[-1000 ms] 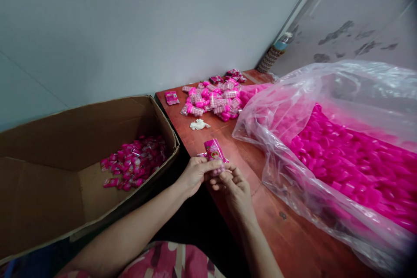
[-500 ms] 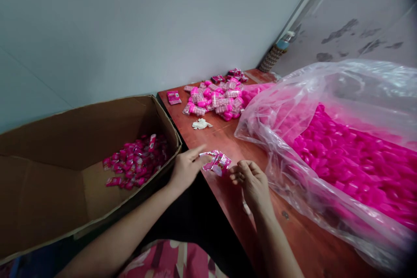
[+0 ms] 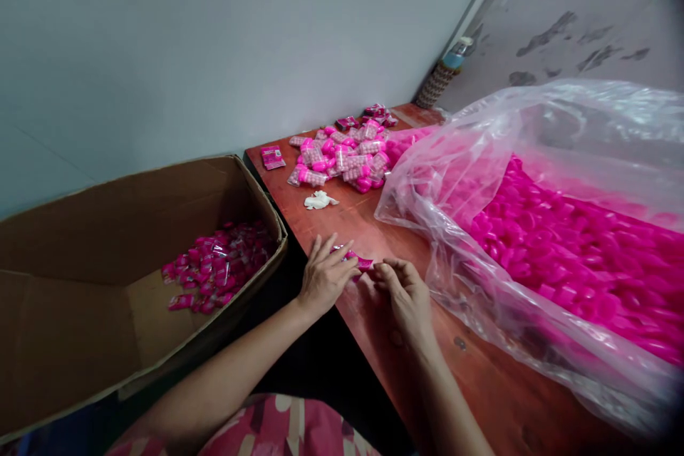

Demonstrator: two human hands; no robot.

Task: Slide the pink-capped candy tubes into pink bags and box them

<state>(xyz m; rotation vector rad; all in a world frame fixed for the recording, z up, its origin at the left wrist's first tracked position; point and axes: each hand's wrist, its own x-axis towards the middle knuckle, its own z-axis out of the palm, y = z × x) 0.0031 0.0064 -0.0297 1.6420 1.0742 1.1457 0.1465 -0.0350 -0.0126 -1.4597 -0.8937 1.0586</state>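
Observation:
My left hand (image 3: 327,276) lies over pink printed wrappers (image 3: 359,262) near the edge of the red table (image 3: 368,224), its fingers stretched out and slightly apart. At the right end of the wrappers, my right hand (image 3: 406,293) has its thumb and forefinger pinched together; whatever is between them is too small to make out. Farther back is a pile of clear bottles with pink caps (image 3: 342,157), holding small pale pink pieces. A crumpled white scrap (image 3: 320,200) rests in front of the pile.
A cardboard box (image 3: 182,185) with pink packets (image 3: 214,267) stands left of the table. Clear plastic (image 3: 443,228) surrounds many pink caps (image 3: 577,249) at the right. A pink packet stack (image 3: 272,157) and a wrapped bottle (image 3: 442,75) are at the back.
My left hand has moved right and now covers part of the wrappers. My right hand's fingertips have come to their right end. The whole view has shifted slightly.

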